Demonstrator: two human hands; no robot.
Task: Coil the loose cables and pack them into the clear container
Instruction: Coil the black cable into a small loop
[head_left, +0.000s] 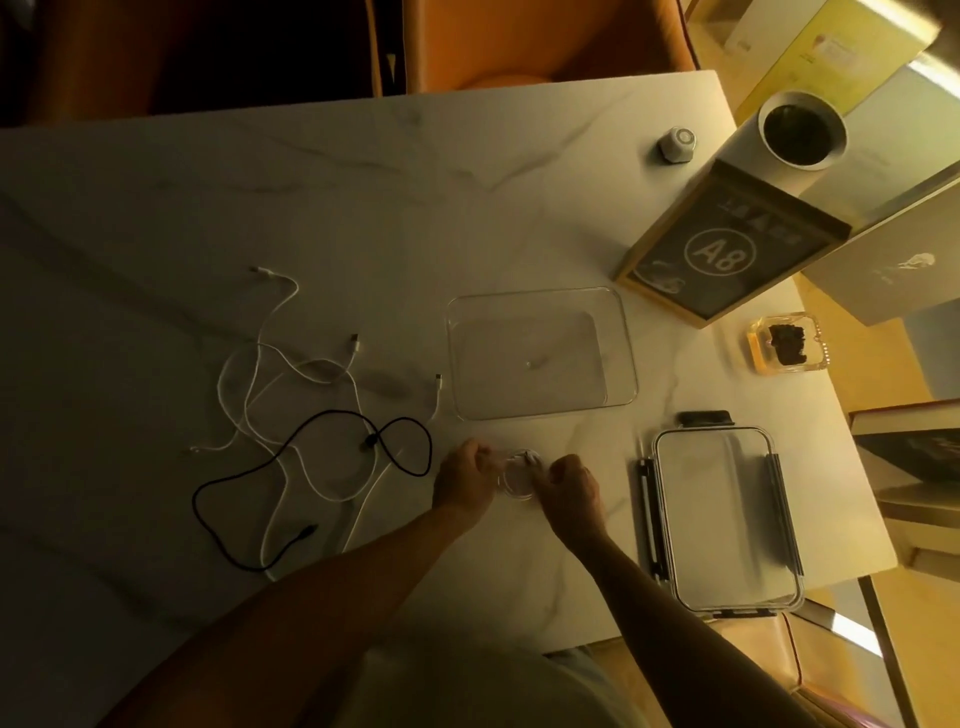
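Note:
A small coil of white cable (517, 475) sits between my two hands, just above the marble table (363, 208). My left hand (465, 475) pinches its left side and my right hand (574, 486) grips its right side. The clear container (621, 358) stands open and empty beyond my hands. Left of my hands lies a tangle of loose white cables (283, 374) with a black cable (311, 467) looped across them.
The container's clip lid (727, 519) lies to the right of my hands. At the back right stand a boxed sign marked A8 (719, 254), a white cylinder (800, 130), a small white knob (678, 143) and an ashtray (787, 343). Books (914, 452) overhang the right edge.

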